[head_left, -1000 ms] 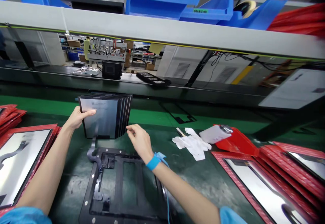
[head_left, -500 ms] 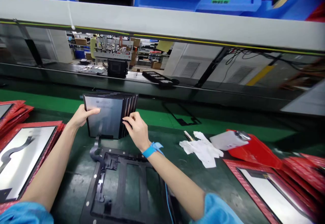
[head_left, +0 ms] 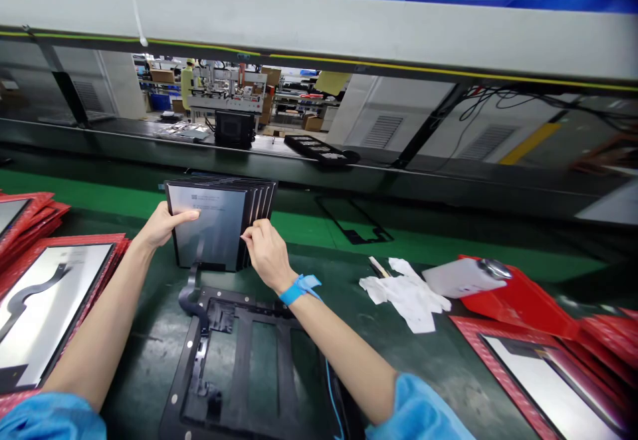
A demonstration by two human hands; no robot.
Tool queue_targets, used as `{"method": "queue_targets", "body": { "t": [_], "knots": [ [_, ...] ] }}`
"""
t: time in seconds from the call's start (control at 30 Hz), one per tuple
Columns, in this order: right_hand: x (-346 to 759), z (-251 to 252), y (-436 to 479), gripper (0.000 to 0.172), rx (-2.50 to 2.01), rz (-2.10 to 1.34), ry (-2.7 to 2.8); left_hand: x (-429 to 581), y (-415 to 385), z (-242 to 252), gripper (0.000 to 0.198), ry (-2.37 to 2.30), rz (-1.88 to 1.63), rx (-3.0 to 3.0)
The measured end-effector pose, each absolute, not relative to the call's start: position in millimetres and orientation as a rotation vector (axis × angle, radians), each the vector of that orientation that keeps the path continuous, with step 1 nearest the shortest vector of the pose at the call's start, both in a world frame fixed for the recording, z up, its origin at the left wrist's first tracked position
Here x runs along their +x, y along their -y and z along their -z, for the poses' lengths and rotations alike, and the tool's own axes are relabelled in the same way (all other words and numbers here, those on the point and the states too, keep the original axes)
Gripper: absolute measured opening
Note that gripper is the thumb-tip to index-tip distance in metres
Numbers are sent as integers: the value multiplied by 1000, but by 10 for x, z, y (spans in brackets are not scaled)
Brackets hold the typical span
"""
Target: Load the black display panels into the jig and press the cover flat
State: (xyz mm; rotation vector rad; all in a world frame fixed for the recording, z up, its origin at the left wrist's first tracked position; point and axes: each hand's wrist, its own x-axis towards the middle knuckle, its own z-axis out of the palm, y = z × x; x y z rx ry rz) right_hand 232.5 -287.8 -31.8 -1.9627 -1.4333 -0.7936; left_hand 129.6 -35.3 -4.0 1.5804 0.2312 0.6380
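A silvery LCD display panel (head_left: 212, 234) with black edges stands upright at the front of a row of similar panels (head_left: 264, 199). My left hand (head_left: 167, 224) is closed on its left edge, thumb flat on the silvery face and fingers hidden behind. At the panel's lower right edge, my right hand (head_left: 266, 250) is closed in a pinch; whatever lies between the fingertips is too small to make out. A grey ribbon cable (head_left: 188, 294) runs from the panel's bottom down to a black frame (head_left: 182, 367) lying on the bench. A blue wrist strap (head_left: 300, 289) circles my right wrist.
Panels on red bubble bags lie at left (head_left: 60, 294) and right (head_left: 538, 380). A white cloth (head_left: 403, 294), a white bottle (head_left: 458, 279) and a red bin (head_left: 518, 300) are to the right. A thin black frame (head_left: 349, 224) lies farther back. Overhead runs a shelf (head_left: 319, 24).
My right thumb and forefinger have drawn together at the panel's edge. My left hand keeps its hold. The view has shifted slightly.
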Motion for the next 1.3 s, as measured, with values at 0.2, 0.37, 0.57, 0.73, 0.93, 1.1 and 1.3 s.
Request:
{"method": "queue_targets", "body": {
  "t": [0.2, 0.37, 0.57, 0.73, 0.93, 1.1, 1.3],
  "knots": [
    [2228, 327, 3113, 16, -1920, 695, 1696, 1324, 363, 50, 43, -236, -638, 1571],
    [2475, 163, 2927, 15, -1988, 765, 1595, 1326, 359, 47, 42, -241, -639, 1565],
    [2555, 208, 2852, 15, -2016, 864, 1513, 1322, 354, 39, 46, -243, -632, 1569],
    [2592, 251, 2830, 18, -2006, 873, 1559, 1323, 350, 35, 45, -247, -628, 1569],
    [2501, 302, 2976, 20, -1975, 807, 1650, 1323, 360, 43, 43, -256, -635, 1565],
    [2451, 281, 3208, 18, -1936, 736, 1788, 1322, 376, 29, 44, -246, -623, 1553],
    [2686, 155, 2988, 18, -2007, 815, 1632, 1307, 399, -9, 50, -244, -617, 1551]
  ]
}}
